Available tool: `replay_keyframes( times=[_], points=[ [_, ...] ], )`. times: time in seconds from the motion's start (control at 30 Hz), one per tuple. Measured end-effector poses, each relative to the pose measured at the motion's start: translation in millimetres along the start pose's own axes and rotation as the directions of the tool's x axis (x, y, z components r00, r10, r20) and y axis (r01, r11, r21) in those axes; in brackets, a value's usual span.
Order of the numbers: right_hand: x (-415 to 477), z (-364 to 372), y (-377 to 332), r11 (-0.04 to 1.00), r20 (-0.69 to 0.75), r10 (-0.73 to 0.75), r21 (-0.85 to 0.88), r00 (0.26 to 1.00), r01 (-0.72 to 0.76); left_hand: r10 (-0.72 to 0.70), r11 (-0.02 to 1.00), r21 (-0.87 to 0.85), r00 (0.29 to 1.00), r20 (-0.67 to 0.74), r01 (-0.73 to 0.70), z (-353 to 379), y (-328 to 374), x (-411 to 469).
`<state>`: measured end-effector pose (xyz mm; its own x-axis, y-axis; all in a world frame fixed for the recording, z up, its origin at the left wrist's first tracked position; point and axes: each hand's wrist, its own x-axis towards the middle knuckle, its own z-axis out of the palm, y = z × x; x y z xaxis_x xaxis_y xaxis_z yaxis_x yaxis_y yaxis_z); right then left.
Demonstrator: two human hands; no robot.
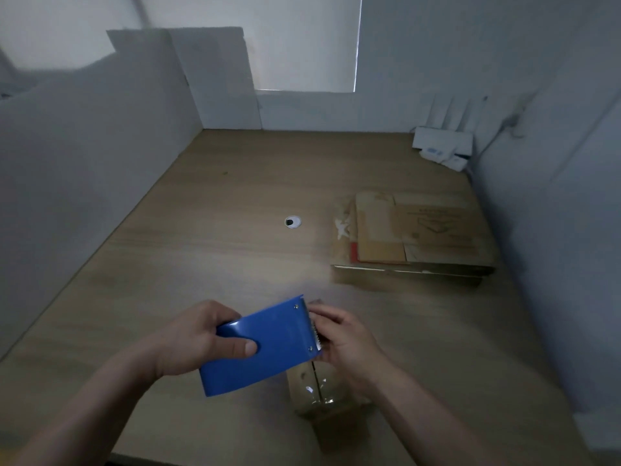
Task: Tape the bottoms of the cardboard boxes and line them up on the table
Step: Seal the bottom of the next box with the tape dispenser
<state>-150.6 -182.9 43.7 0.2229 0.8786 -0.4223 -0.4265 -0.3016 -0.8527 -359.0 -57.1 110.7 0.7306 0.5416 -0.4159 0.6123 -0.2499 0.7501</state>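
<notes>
Readying the dispenser (265,344)
Your left hand (191,338) is gripping it, your right hand (346,341) pinching its blade end; mind the teeth (316,336).

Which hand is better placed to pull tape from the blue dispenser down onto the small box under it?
Probably right. The right hand sits at the toothed end of the blue tape dispenser, just over the small cardboard box; the left hand grips the dispenser's body, steadying it.

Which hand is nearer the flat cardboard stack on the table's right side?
Right. The right hand is left of the flat cardboard stack and closer to the person, at the blue tape dispenser's toothed end; the left hand grips the dispenser's other end, farther left.
</notes>
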Motion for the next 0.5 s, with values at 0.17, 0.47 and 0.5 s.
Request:
replay_keyframes(
  times=[0.17, 0.47, 0.5],
  points=[
    [-9.5, -0.2, -1.5, 0.992, 0.050, -0.072, 0.106, 0.996, 0.067, 0.011, 0.999, 0.045, 1.000, 0.006, -0.012, -3.9, 4.3, 0.3],
    [-10.7, 14.8, 1.1, 0.982, 0.206, -0.187, 0.032, 0.961, 0.184, 0.035, 0.996, -0.084, 0.996, 0.088, -0.028, -25.1, -7.7, -2.4],
    [-10.0, 16.7, -0.5, 0.981, 0.220, -0.191, -0.001, 0.956, 0.196, 0.029, 0.995, -0.101, 0.994, 0.103, -0.019, -28.6, -10.6, -2.2]
  ],
)
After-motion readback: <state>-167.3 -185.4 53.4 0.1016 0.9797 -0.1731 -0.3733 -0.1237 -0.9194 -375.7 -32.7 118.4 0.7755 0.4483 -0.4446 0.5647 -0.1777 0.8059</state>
